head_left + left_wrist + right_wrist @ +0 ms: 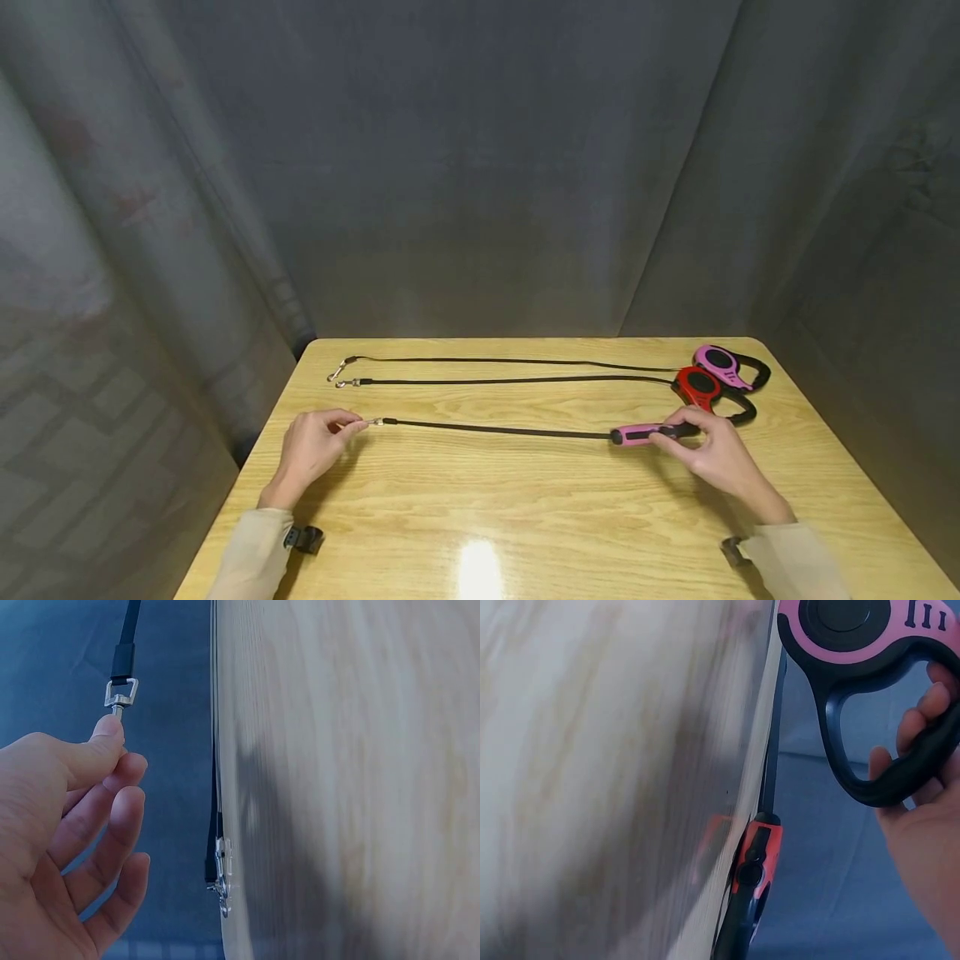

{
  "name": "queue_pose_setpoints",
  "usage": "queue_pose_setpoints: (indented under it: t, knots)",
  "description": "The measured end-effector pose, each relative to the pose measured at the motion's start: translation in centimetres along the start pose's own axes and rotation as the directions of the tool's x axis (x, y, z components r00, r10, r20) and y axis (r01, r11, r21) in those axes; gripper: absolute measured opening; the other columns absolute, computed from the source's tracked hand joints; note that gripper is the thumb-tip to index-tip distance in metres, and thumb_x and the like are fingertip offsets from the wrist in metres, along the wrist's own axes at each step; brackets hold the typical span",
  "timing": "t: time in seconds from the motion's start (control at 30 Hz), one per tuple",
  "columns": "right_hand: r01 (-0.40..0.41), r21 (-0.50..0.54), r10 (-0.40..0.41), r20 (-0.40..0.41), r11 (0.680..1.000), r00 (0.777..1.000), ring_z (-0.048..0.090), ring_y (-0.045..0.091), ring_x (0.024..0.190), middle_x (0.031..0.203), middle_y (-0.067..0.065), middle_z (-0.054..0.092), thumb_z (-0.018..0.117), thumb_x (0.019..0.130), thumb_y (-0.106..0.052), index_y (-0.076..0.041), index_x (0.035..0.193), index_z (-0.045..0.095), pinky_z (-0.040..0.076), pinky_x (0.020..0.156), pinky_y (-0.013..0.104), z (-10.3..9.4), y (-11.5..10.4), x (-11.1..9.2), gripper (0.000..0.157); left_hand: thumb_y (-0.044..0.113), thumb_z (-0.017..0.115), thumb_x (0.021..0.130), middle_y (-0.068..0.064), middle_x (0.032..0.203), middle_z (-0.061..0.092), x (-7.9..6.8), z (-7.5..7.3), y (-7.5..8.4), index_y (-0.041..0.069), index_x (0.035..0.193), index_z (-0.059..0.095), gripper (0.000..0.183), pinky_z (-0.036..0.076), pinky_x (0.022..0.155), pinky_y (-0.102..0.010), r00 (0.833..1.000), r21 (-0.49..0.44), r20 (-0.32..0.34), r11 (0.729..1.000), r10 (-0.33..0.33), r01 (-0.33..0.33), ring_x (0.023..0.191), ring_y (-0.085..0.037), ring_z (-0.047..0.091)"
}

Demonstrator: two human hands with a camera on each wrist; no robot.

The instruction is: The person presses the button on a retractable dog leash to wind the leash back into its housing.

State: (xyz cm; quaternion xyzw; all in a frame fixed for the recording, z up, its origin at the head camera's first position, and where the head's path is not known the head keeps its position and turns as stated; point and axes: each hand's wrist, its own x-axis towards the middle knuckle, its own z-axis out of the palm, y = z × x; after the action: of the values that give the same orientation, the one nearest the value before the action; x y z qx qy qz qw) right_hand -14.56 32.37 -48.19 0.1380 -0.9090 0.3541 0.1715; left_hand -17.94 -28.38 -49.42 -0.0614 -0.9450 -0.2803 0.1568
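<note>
Between thumb and forefinger, my left hand (311, 450) pinches the metal snap hook (120, 697) of a pink-and-black retractable dog leash (637, 435). My right hand (716, 454) grips that leash's black loop handle (836, 742), fingers curled through the loop. The leash is held above the table, casing edge-up in the head view, and its black strap (502, 431) stretches fairly straight between both hands. Behind it lie a red retractable leash (684, 386) and another pink retractable leash (738, 381), casings at right. Their straps run left, roughly parallel, to metal snap hooks (348, 383).
A light wood-grain table (480, 492) lies under everything, with a bright glare spot near its front. Dark grey curtains (465, 183) hang behind and along both sides. The red leash's casing partly overlaps the far pink one.
</note>
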Motion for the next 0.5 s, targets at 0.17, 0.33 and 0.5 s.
queue_pose_setpoints:
  t: [0.17, 0.33, 0.5]
  knots:
    - [0.026, 0.013, -0.026, 0.007, 1.000, 1.000, 0.063, -0.005, 0.088, 0.091, -0.010, 0.074, 0.095, 0.079, -0.014, -0.029, 0.089, 0.075, 0.044, 0.084, 0.013, 0.18, 0.07, 0.20, 0.027, 0.029, 0.086, 0.091, 0.005, 0.076, 0.078, -0.14, 0.02, 0.61, 0.020, 0.093, 0.087, 0.009, 0.043, 0.057, -0.026, 1.000, -0.002, 0.019, 1.000, -0.015, 0.016, 0.060, -0.006, 0.060]
    - [0.044, 0.024, -0.044, 0.013, 0.999, 0.999, 0.063, -0.005, 0.089, 0.090, -0.010, 0.075, 0.094, 0.079, -0.013, -0.029, 0.090, 0.075, 0.045, 0.085, 0.013, 0.55, -0.12, 0.42, 0.027, 0.029, 0.085, 0.093, 0.005, 0.080, 0.080, -0.28, 0.10, 0.66, 0.022, 0.094, 0.087, 0.007, 0.044, 0.058, -0.027, 0.999, 0.000, 0.032, 1.000, -0.018, 0.018, 0.062, -0.005, 0.061]
    - [0.046, 0.026, -0.047, 0.031, 0.999, 0.998, 0.064, -0.004, 0.090, 0.092, -0.012, 0.074, 0.094, 0.081, -0.015, -0.029, 0.091, 0.076, 0.046, 0.085, 0.015, 0.98, -0.29, 0.46, 0.025, 0.025, 0.083, 0.094, 0.004, 0.086, 0.081, -0.38, 0.23, 0.79, 0.021, 0.095, 0.086, 0.004, 0.046, 0.060, -0.027, 0.999, -0.007, 0.049, 1.000, 0.003, -0.002, 0.064, -0.004, 0.062]
